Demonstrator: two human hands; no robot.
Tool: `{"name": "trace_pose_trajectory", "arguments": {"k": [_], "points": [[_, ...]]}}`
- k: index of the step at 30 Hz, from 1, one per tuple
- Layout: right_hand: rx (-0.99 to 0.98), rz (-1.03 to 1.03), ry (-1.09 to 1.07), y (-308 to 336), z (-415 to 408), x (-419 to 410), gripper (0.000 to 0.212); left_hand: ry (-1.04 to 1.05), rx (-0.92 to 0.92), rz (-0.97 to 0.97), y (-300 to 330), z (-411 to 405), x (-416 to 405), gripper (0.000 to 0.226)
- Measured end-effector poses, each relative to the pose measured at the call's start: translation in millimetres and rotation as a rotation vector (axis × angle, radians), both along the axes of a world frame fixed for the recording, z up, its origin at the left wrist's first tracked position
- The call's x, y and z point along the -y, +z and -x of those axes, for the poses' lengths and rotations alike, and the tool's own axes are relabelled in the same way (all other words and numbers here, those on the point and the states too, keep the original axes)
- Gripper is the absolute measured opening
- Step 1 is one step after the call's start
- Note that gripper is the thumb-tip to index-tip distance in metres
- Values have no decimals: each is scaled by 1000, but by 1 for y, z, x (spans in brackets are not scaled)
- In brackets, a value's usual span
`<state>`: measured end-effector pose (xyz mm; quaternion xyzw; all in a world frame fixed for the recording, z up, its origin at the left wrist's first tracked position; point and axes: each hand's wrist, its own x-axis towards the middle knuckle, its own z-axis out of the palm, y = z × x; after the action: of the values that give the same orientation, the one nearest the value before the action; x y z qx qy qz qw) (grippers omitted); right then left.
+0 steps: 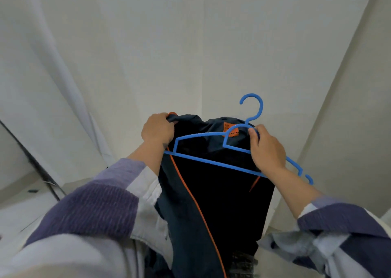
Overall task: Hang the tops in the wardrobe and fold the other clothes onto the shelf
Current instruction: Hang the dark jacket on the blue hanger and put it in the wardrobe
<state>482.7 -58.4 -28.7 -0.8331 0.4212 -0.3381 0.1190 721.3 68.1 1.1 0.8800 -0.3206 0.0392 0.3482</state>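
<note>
In front of the pale fabric wall (190, 44), the left hand (157, 130) is gripping one shoulder of the dark top (215, 193), fingers bunched tight around the cloth near its orange trim. The top is hanging down between both arms, collar up, tag (229, 129) showing inside the neck. It's looking thin and floppy, probably a light jacket-type thing, so it's going to sag wherever it isn't held. I'd say pinching it at the shoulder seams or collar is the way to go; grab it lower and it'll just fold over itself. Fabric looks kinda smooth too, so it might be sliding off the arms of the hanger if tilted.

The blue hanger (211, 163) is lying across the front of the top, not inside it yet. It's thin, stiff plastic, basically weightless. The right hand (267, 148) is clasping it just below the hook, thumb on the neck curve.
</note>
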Motion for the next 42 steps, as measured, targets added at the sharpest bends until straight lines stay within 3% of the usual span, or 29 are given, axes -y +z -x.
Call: {"name": "trace_pose_trajectory", "arguments": {"k": [12,19,27,31,36,42], "points": [[-72,171,-175,38,-2,-10,37,95,65,63,11,-9,-35,26],[-23,38,-43,26,-35,-42,35,53,255,70,24,33,-26,28],[125,-63,43,25,-58,-50,32,-167,534,57,17,52,-23,32],[190,-5,120,41,-54,-34,29,-191,408,-112,21,37,-24,49],[270,-26,209,45,-57,-26,24,-158,382,-151,24,35,-17,31],[227,258,-85,10,-38,-14,22,-12,344,-134,17,29,-10,29]]}}
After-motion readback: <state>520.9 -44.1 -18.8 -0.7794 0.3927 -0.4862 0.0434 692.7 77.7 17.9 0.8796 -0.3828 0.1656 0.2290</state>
